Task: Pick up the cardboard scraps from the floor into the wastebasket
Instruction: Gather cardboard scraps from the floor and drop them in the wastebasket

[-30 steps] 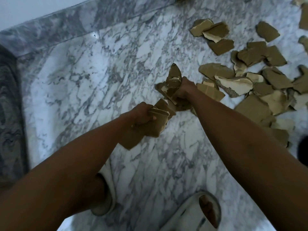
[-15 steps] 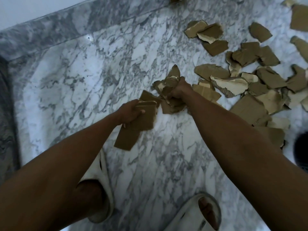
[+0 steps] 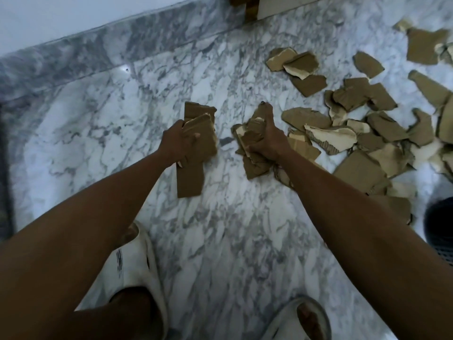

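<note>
Gripping a flat stack of torn brown cardboard scraps (image 3: 196, 143), the left hand (image 3: 177, 142) is clenched; the right hand (image 3: 266, 139) clamps a crumpled brown bundle (image 3: 252, 133); more loose brown scraps (image 3: 362, 128) litter the white marble floor (image 3: 122, 106). Gathering seems half done; next, both loads probably go into the dark mesh wastebasket (image 3: 440, 231), right.

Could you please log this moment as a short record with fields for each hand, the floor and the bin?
left hand: grips a flat stack of cardboard pieces
right hand: grips a crumpled bunch of cardboard scraps
floor: marble; many loose cardboard scraps lie to the right
wastebasket: dark, only partly visible at the right edge
footwear: white slippers
</note>
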